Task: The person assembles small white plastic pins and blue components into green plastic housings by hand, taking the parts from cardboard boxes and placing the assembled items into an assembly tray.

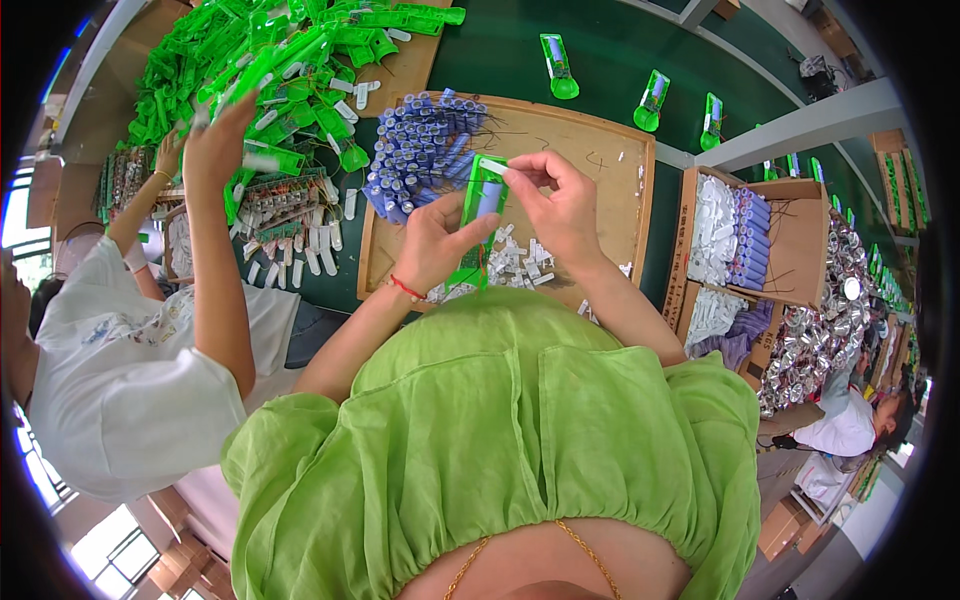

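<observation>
Green case (pixel 473 258) sits in the person's hands, raised over the near middle of a wood-rimmed tray (pixel 600 165) on the dark green worktop (pixel 500 60). Left hand (pixel 434 242) wraps the case along its side, thumb across the front, the other fingers mostly hidden behind; right hand (pixel 562 205) has thumb and forefinger pinching a small white piece (pixel 493 166) at the case's far end, the remaining fingers loosely curled. Step in hand looks like fitting or lining up that piece. To do it well, I judge: keep the left grip firm but not squeezing, since the thin walls could flex; hold the open face toward the eyes; square the piece to its place before any pressure; press evenly, without forcing; keep wires out from under the edge. A skewed piece might trap a lead or pop loose. Now the looks: case long, narrow, bright glossy green, an open shell tilted with its far end up; pale violet battery (pixel 489 198) lies lengthwise inside, partly behind the thumb. White piece flat, slim, plain; its finer shape too small to read. Nearby in the tray: heaped violet batteries (pixel 420 150), scattered white parts (pixel 518 262).
</observation>
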`<state>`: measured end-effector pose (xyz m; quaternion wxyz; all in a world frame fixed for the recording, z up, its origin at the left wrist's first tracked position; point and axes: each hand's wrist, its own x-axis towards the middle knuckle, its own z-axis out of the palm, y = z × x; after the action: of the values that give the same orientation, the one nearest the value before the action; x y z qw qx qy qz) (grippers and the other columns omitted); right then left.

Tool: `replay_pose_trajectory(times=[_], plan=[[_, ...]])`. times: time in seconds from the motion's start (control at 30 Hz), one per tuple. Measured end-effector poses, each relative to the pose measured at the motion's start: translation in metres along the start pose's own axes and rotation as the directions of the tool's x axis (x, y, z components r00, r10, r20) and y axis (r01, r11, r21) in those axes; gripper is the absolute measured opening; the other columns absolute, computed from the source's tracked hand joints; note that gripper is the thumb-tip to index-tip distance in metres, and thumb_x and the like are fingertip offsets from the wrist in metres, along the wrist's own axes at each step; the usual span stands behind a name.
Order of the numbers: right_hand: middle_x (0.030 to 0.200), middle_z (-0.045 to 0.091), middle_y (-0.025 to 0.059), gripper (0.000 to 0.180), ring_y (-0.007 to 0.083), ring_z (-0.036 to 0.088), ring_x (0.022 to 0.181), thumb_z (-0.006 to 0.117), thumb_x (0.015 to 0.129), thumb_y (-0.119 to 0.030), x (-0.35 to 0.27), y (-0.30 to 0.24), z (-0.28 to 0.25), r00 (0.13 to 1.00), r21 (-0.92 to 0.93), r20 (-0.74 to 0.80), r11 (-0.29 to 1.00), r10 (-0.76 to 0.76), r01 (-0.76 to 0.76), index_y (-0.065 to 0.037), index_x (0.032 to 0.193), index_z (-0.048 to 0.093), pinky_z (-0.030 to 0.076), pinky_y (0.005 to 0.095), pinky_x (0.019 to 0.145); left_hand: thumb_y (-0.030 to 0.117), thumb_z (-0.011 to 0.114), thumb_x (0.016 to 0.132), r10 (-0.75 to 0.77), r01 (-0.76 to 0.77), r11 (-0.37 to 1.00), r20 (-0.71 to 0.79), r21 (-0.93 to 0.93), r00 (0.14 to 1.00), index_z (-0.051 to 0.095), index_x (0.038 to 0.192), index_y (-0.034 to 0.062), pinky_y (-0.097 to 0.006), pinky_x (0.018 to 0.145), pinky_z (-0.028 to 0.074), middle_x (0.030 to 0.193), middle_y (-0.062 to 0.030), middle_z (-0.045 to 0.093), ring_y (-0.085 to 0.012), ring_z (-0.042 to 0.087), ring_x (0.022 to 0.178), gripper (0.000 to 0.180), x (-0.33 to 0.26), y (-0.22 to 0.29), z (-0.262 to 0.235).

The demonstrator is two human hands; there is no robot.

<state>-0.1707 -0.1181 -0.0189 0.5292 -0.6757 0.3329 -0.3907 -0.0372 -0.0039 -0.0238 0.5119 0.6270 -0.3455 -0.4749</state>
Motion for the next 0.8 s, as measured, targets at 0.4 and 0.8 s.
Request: replay_pose_trajectory(times=[0.4,0.8], plan=[[0.073,0.062,0.0023,0.024,0.0086,0.059,0.066,0.074,0.080,-0.015,0.049,0.048,0.017,0.952,-0.092,0.214,0.974,0.220,-0.205,-0.003,0.094,0.059,0.049,0.0236,0.061,0.023,0.068,0.086,-0.091,0.044,0.950,0.141,0.308,0.986,0.065,0.095,-0.0042,-0.025,0.054,0.045,0.068,-0.0023,0.061,-0.0033,0.051,0.061,0.028,0.034,0.002,-0.044],[0.072,0.064,0.0025,0.015,0.0074,0.057,0.058,0.068,0.086,-0.017,0.298,0.169,-0.004,0.990,-0.170,-0.071,0.977,0.118,-0.128,-0.002,0.088,0.065,0.048,0.0227,0.053,0.027,0.073,0.079,0.122,0.147,0.936,-0.687,0.320,0.716,0.062,0.110,-0.0035,-0.031,0.074,0.052,0.087,-0.0109,0.069,-0.0194,0.065,0.079,0.045,0.169,-0.056,-0.225]])
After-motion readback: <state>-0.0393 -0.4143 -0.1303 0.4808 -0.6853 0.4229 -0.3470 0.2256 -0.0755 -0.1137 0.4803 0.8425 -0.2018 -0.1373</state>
